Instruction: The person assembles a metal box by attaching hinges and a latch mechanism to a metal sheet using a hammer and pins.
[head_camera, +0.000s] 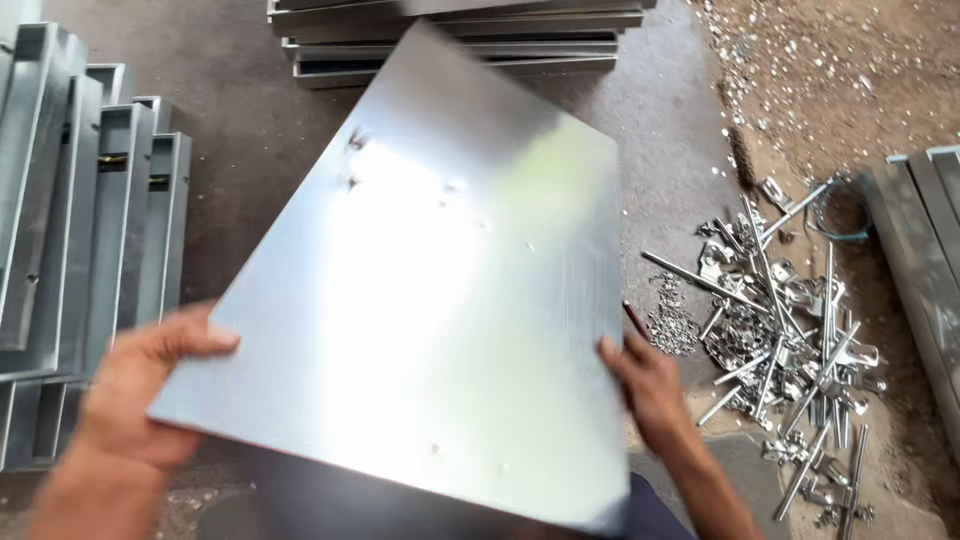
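Both hands hold a large flat sheet of galvanised metal (430, 290), tilted above the concrete floor (250, 130). The left hand (135, 395) grips the sheet's near left corner, thumb lying on top. The right hand (645, 385) clasps the sheet's right edge, fingers curled over it. Along the floor's left edge lies a row of grey metal channel sections (90, 230), side by side. At the far edge, partly hidden behind the sheet, sits a stack of flat metal panels (460, 35). To the right, a heap of bolts, threaded rods and brackets (790, 330) is strewn over the floor, with more channel sections (925, 250) at the right edge.
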